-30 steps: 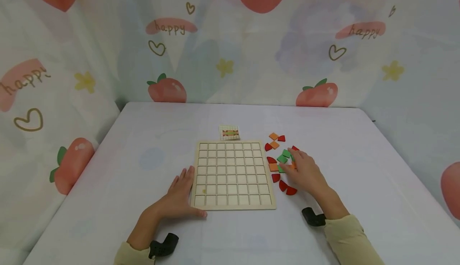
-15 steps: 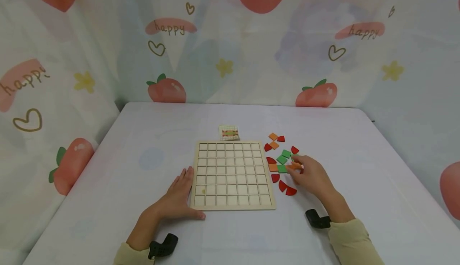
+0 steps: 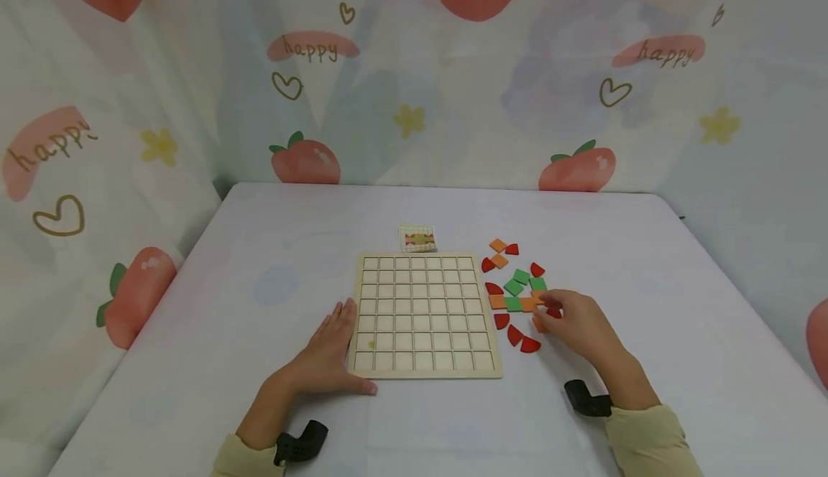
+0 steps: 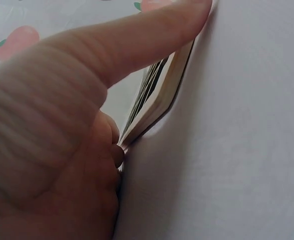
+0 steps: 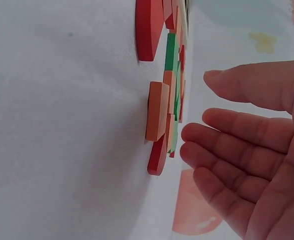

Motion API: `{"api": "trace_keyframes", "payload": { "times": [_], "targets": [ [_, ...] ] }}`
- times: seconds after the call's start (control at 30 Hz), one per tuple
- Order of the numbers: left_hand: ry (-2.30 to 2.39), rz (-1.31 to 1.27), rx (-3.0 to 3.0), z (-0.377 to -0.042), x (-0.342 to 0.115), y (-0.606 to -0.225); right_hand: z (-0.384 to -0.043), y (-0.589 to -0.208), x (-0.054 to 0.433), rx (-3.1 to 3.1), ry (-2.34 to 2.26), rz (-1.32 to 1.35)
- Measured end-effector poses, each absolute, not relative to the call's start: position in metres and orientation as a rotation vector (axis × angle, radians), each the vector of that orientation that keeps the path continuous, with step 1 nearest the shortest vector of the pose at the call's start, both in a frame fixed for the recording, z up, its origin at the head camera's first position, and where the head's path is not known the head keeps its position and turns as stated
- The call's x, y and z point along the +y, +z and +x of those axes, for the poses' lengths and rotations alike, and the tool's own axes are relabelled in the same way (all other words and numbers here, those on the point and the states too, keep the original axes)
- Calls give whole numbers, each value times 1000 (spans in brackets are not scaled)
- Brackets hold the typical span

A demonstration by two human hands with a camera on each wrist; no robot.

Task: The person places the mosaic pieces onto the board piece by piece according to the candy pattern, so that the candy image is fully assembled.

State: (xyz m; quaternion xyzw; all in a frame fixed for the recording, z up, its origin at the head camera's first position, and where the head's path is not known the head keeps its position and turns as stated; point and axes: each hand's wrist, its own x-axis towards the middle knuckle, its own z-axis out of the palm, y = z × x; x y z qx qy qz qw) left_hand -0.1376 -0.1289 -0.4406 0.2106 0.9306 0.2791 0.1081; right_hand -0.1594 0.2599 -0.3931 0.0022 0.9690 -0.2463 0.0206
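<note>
A square wooden grid board (image 3: pixel 419 323) lies flat on the table, its cells bare. My left hand (image 3: pixel 323 358) rests along its left edge, fingers straight, the thumb reaching past the near left corner. In the left wrist view that thumb (image 4: pixel 136 42) lies along the board's near side (image 4: pixel 159 95). My right hand (image 3: pixel 582 325) hovers at the right side of the loose pieces, fingers loosely bent, thumb apart. Nothing sits between its fingers in the right wrist view. Close by are an orange square tile (image 5: pixel 157 111) and a red quarter-round tile (image 5: pixel 158 157).
Several green squares (image 3: pixel 514 288), orange squares (image 3: pixel 497 302) and red quarter-rounds (image 3: pixel 530 345) lie scattered right of the board. A small printed pattern card (image 3: pixel 417 238) lies behind the board's far edge. Patterned cloth (image 3: pixel 453 103) hangs behind the table.
My right hand has drawn back to the right and slightly nearer, uncovering green and orange tiles. The left hand stays at the board. The head view has shifted a little.
</note>
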Motion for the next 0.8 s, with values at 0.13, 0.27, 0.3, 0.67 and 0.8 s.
{"api": "trace_keyframes", "payload": {
  "times": [0.13,0.27,0.3,0.67,0.8],
  "targets": [
    [812,612,2748,-139,-127,-443,-158,-390,261,2945,-766,-4],
    [803,605,2750,-141,-125,-446,-156,-389,260,2934,-720,14],
    [800,600,2749,-141,-125,-446,-155,-389,260,2932,-712,19],
    [810,568,2740,-138,-124,-442,-154,-387,259,2913,-687,-4],
    [814,563,2741,-137,-124,-440,-156,-388,259,2901,-662,9]
  ]
}}
